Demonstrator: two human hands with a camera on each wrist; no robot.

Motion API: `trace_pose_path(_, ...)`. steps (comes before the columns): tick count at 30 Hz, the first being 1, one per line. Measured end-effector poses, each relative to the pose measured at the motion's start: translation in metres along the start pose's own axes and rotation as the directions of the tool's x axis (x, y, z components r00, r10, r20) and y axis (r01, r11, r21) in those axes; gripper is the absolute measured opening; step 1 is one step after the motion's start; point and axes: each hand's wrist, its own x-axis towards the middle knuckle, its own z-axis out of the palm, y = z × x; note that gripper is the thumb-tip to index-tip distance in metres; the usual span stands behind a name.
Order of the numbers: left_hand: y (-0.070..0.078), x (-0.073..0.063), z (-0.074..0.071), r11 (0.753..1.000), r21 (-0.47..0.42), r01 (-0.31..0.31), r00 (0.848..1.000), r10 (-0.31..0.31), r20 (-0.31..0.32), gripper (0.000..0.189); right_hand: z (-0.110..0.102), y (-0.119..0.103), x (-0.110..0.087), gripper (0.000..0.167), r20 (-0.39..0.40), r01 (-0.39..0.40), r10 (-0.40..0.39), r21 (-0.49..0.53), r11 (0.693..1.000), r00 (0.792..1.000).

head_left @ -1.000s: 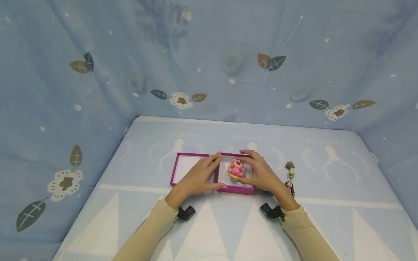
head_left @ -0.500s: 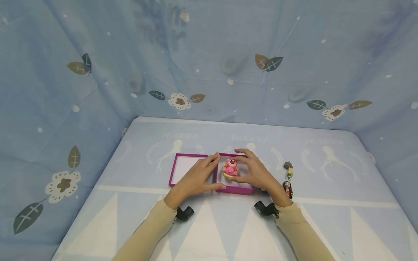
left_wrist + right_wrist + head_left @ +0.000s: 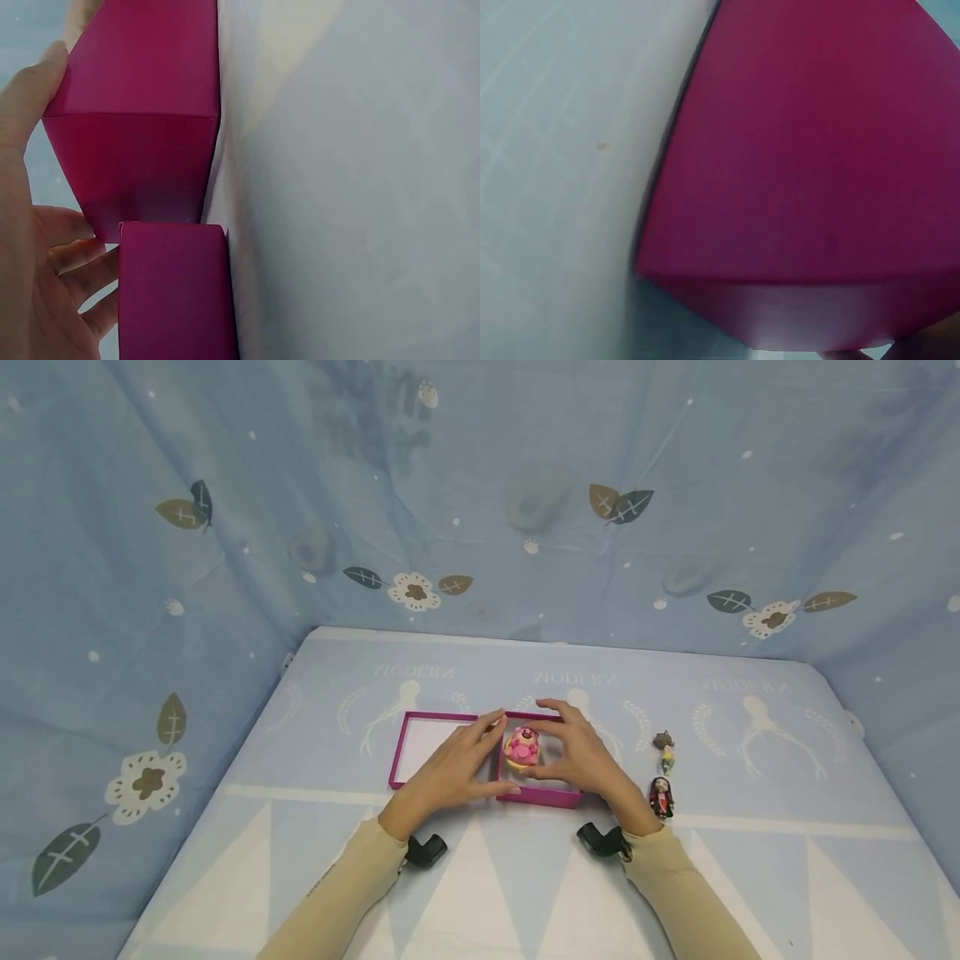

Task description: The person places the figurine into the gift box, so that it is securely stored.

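Observation:
A pink bear figurine with a yellow base is inside the left part of a magenta box with a pale interior. My right hand reaches over the box from the right and holds the figurine between thumb and fingers. My left hand grips the box's left side, thumb toward the near corner and fingers toward the far one. In the left wrist view, the thumb lies on the edge of the box. The right wrist view is mostly filled by the box's wall, and the figurine is hidden there.
The shallow magenta lid, inside up, lies left of the box, partly behind my left hand. Right of my right arm, a small figure in yellow and green and a dark-haired doll in red lie on the patterned tablecloth.
My right hand has moved left with the bear figurine, bringing it toward the box's left wall. The dark-haired doll shows more fully now. My left hand stays at the box.

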Motion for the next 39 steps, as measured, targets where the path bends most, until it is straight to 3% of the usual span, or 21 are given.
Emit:
trace_pose_path(8, -0.0028, -0.0006, 0.0006, 0.999, -0.043, -0.001, 1.0, 0.0, -0.009, 0.101, 0.0022, -0.0027, 0.0018, 0.068, -0.003, -0.02, 0.02, -0.051, 0.999, 1.0)
trace_pose_path(39, -0.0006, 0.0008, 0.0006, 1.0, -0.023, -0.001, 1.0, 0.0, -0.01, 0.1, 0.0059, -0.0066, 0.0062, 0.07, 0.006, -0.077, 0.08, -0.21, 0.975, 0.997)
